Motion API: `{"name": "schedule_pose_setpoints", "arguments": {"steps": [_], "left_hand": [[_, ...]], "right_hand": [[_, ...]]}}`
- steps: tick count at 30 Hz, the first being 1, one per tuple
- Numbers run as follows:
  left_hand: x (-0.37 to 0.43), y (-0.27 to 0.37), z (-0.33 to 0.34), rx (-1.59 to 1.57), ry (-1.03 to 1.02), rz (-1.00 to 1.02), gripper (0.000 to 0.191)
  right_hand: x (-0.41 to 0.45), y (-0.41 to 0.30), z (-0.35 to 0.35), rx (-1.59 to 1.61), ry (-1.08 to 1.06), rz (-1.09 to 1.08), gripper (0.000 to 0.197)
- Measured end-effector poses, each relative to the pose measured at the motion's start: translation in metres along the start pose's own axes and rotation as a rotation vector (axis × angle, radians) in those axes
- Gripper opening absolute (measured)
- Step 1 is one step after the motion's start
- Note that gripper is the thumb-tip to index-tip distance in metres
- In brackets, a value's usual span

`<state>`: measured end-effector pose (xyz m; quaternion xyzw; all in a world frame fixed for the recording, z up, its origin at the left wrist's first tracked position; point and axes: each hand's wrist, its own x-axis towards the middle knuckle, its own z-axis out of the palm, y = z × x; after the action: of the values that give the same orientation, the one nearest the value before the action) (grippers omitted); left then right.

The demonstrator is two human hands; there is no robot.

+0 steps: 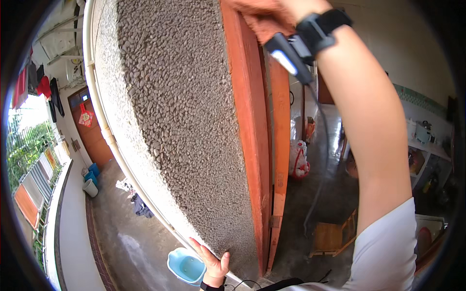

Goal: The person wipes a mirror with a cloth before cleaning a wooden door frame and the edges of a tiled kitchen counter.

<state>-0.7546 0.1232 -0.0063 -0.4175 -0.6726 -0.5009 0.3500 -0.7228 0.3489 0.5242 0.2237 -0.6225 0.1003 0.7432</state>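
Observation:
High on the red-painted wooden door frame [244, 109], at the picture's top edge, my right hand [289, 9] holds a reddish-brown cloth [264, 27]. The cloth lies against the frame, and part of the hand is cut off or hidden. A black strap [320, 31] on that wrist carries a small device with a lit strip [285, 62], and a dark cable hangs from it. Low down, my left hand [214, 263] rests with fingers apart at the corner of the pebble-dash wall [185, 109]. It holds nothing.
A light-blue plastic basin [186, 267] stands on the concrete floor beside my left hand. A pale pipe [109, 136] runs down the wall. Beyond the orange door edge [280, 127] are a wooden chair [329, 238] and a plastic bag [299, 163]. Buckets [91, 187] stand by the parapet.

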Motion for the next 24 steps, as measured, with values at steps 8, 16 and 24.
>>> {"name": "schedule_pose_setpoints", "arguments": {"steps": [8,16,24], "left_hand": [[0.001,0.002,0.01,0.018,0.018,0.025,0.085],[0.003,0.005,0.002,0.01,0.009,-0.02,0.084],[-0.011,-0.004,0.009,-0.047,0.025,-0.073,0.082]], "right_hand": [[-0.079,0.021,0.011,-0.255,-0.046,0.055,0.046],[-0.248,-0.056,-0.028,-0.068,-0.281,0.277,0.03],[-0.388,-0.098,-0.055,-0.103,-0.42,0.475,0.041]]}}
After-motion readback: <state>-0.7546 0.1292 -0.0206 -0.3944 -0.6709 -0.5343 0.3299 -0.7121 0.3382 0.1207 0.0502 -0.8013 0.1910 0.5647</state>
